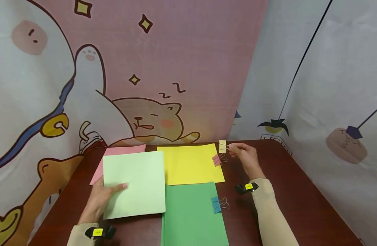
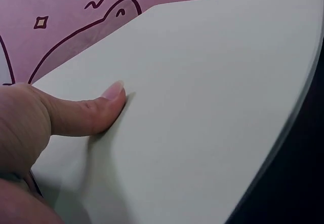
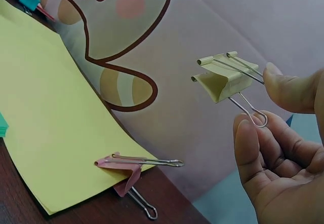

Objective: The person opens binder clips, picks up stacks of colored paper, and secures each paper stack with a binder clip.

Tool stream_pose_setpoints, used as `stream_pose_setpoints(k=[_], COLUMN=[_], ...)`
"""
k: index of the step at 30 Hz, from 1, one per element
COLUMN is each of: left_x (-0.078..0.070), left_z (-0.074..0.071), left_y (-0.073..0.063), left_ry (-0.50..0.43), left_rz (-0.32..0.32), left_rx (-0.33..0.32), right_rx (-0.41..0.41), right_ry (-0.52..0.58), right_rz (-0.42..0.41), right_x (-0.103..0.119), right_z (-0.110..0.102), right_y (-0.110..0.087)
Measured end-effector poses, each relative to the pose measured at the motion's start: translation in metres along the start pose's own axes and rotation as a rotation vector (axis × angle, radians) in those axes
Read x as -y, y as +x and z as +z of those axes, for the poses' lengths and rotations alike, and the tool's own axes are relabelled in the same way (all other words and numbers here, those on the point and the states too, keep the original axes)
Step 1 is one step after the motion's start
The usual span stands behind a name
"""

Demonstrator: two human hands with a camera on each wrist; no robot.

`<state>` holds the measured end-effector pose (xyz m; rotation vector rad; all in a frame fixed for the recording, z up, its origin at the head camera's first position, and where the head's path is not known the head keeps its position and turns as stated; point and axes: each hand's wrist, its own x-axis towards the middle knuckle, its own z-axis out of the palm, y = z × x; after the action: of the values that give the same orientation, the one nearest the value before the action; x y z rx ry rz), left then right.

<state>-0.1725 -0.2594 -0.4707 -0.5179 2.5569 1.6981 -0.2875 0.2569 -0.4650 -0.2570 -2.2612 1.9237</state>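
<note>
My left hand (image 1: 103, 196) grips a stack of pale green paper (image 1: 139, 181) by its left side, the thumb lying across the top sheet. In the left wrist view that paper (image 2: 192, 92) fills most of the frame and the fingers beneath it are hidden. My right hand (image 1: 245, 157) pinches a pale yellow binder clip (image 3: 230, 77) between thumb and fingers by its wire handles. The clip is held up beyond the right end of the yellow paper (image 1: 188, 165), with nothing in its mouth. A pink binder clip (image 3: 121, 168) sits on that yellow paper's edge.
Green paper (image 1: 191, 215) lies in front of the yellow sheets, a blue binder clip (image 1: 217, 205) on its right edge. Behind the held stack lies pink paper (image 1: 127, 149); a teal clip (image 3: 29, 0) is at its edge. A printed cloth (image 1: 188, 68) hangs behind the dark table (image 1: 287, 205).
</note>
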Motion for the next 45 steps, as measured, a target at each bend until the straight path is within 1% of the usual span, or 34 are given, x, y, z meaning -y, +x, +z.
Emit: stream_pose_setpoints(k=[3, 7, 11, 15, 18, 24, 29, 35, 41, 45], left_x=[-0.008, -0.019, -0.028, -0.036, -0.044, -0.061, -0.071, -0.076, -0.076, -0.079], left_z=[0.000, -0.005, -0.005, 0.004, 0.013, 0.031, 0.045, 0.061, 0.070, 0.074], left_y=[0.004, 0.008, 0.012, 0.017, 0.020, 0.027, 0.031, 0.032, 0.026, 0.024], left_ry=[0.004, 0.003, -0.036, -0.069, -0.076, -0.138, -0.176, -0.221, -0.199, -0.202], left_rz=[0.016, 0.032, 0.031, 0.055, 0.078, 0.119, 0.136, 0.119, 0.126, 0.142], left_rx=[0.006, -0.017, -0.027, -0.020, -0.016, 0.007, 0.030, 0.048, 0.046, 0.048], right_rx=[0.012, 0.041, 0.062, 0.086, 0.101, 0.107, 0.107, 0.127, 0.151, 0.167], right_ry=[0.009, 0.015, 0.002, -0.003, 0.006, 0.017, 0.017, 0.060, 0.087, 0.110], right_rz=[-0.014, -0.033, -0.029, -0.021, -0.028, -0.040, -0.038, -0.051, -0.071, -0.084], right_x=[0.002, 0.004, 0.005, 0.006, 0.009, 0.015, 0.022, 0.029, 0.033, 0.036], right_z=[0.002, 0.009, 0.017, 0.025, 0.029, 0.028, 0.030, 0.039, 0.047, 0.050], right_y=[0.000, 0.000, -0.002, -0.005, -0.006, -0.007, -0.015, -0.027, -0.037, -0.043])
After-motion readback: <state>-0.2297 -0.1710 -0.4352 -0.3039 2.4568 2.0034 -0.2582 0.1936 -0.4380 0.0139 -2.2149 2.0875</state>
